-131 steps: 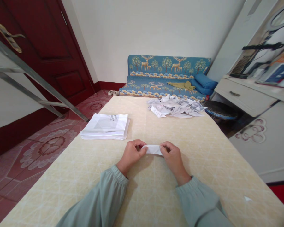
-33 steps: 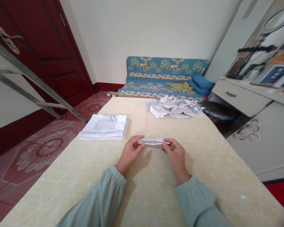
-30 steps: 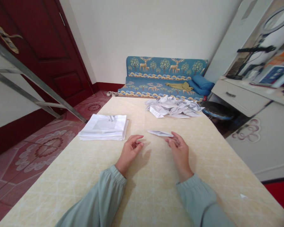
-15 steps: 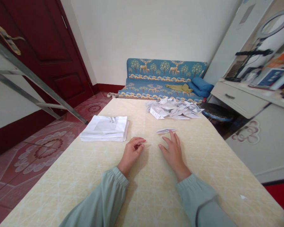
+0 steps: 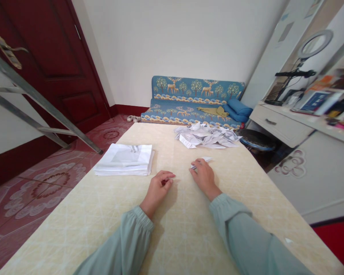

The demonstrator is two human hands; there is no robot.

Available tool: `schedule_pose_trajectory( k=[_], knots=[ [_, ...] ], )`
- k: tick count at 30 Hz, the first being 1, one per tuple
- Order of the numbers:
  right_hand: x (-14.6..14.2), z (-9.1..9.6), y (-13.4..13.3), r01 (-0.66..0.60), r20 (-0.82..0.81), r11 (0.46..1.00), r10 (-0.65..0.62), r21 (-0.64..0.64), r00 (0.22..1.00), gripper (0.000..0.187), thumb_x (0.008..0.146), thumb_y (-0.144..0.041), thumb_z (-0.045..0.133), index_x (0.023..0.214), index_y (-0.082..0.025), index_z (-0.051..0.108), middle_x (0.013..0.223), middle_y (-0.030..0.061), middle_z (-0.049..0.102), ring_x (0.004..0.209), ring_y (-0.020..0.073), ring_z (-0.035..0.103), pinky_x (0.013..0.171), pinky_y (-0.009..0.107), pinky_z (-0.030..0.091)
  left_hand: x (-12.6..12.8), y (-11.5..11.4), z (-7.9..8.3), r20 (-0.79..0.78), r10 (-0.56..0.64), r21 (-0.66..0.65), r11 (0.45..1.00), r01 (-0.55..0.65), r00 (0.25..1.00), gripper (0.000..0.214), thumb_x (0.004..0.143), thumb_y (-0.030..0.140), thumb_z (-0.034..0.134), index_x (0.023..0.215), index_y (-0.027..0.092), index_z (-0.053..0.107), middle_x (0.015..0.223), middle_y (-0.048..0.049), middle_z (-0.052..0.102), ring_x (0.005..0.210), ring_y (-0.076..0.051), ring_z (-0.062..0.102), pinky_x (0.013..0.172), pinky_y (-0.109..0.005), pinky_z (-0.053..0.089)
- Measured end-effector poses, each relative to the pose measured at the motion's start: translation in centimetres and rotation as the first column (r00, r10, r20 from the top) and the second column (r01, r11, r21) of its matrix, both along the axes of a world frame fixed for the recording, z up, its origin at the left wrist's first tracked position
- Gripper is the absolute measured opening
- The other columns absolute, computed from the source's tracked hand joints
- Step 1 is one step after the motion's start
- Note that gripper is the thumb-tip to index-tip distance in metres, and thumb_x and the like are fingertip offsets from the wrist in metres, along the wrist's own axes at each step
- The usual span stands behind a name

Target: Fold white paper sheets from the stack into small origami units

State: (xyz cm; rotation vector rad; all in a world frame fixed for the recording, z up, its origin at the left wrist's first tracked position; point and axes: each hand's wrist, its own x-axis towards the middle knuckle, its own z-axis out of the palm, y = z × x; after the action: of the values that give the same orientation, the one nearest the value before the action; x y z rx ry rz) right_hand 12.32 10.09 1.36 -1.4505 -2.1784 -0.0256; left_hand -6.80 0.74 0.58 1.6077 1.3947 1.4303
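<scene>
My right hand (image 5: 203, 177) is closed over a small folded piece of white paper (image 5: 207, 159), whose pointed end sticks out beyond the fingers. The rest of that paper is hidden under the hand. To the left, my left hand (image 5: 158, 190) rests on the table with loosely curled fingers and a gap between thumb and forefinger; nothing shows in it. A stack of white paper sheets (image 5: 124, 160) lies beyond and left of it. Farther back is a heap of folded white papers (image 5: 208, 136) with pointed ends.
The table has a pale yellow patterned cover (image 5: 183, 236). A tiny paper scrap (image 5: 288, 240) lies near its right edge. Behind stands a blue sofa (image 5: 183, 109). A metal ladder (image 5: 46, 97) leans at left, and a white desk (image 5: 292, 126) with a ring light stands at right.
My right hand has come down onto the folded paper and closed on it. My left hand stays in nearly the same place. The whole view has shifted slightly.
</scene>
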Motion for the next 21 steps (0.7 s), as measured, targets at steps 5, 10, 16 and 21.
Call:
schedule_pose_trajectory(
  k=[5, 10, 16, 21],
  knots=[
    [6.6, -0.1, 2.2, -0.142, -0.015, 0.990, 0.142, 0.003, 0.990, 0.026, 0.071, -0.006, 0.046, 0.076, -0.021, 0.067, 0.100, 0.0034, 0.068, 0.094, 0.0190, 0.057, 0.082, 0.032, 0.040, 0.1, 0.0, 0.0, -0.003, 0.001, -0.004, 1.000, -0.001, 1.000, 0.018, 0.079, 0.020, 0.057, 0.090, 0.017, 0.070, 0.099, -0.0081, 0.063, 0.087, -0.017, 0.060, 0.070, -0.027, 0.048],
    [11.5, 0.7, 3.2, 0.114, 0.014, 0.986, -0.117, 0.124, 0.993, 0.032, 0.065, -0.002, 0.045, 0.080, -0.019, 0.067, 0.105, 0.0061, 0.067, 0.099, 0.0238, 0.055, 0.084, 0.036, 0.039, 0.2, 0.1, 0.0, -0.008, -0.004, 0.000, 1.000, 0.004, 1.000, 0.018, 0.078, 0.019, 0.057, 0.090, 0.018, 0.071, 0.098, -0.0078, 0.064, 0.085, -0.016, 0.060, 0.070, -0.027, 0.048],
    [6.5, 1.8, 1.6, -0.002, 0.040, 0.991, -0.003, 0.136, 0.999, 0.042, 0.075, -0.011, 0.048, 0.115, -0.016, 0.057, 0.126, 0.0103, 0.056, 0.116, 0.0249, 0.047, 0.097, 0.040, 0.034, 0.2, 0.0, 0.1, -0.005, -0.005, -0.024, 1.000, 0.005, 1.000, 0.018, 0.078, 0.020, 0.057, 0.089, 0.018, 0.071, 0.098, -0.0082, 0.064, 0.087, -0.017, 0.060, 0.073, -0.028, 0.047],
    [1.0, 0.2, 2.0, -0.062, 0.087, 0.998, 0.060, 0.014, 0.994, 0.062, 0.085, -0.038, 0.048, 0.139, -0.013, 0.032, 0.146, 0.0136, 0.033, 0.134, 0.0265, 0.027, 0.108, 0.046, 0.020, 0.2, -0.1, 0.2, -0.026, -0.017, -0.018, 1.000, 0.017, 1.000, 0.017, 0.079, 0.020, 0.057, 0.088, 0.018, 0.071, 0.094, -0.0077, 0.065, 0.086, -0.017, 0.060, 0.073, -0.028, 0.047]
  ],
)
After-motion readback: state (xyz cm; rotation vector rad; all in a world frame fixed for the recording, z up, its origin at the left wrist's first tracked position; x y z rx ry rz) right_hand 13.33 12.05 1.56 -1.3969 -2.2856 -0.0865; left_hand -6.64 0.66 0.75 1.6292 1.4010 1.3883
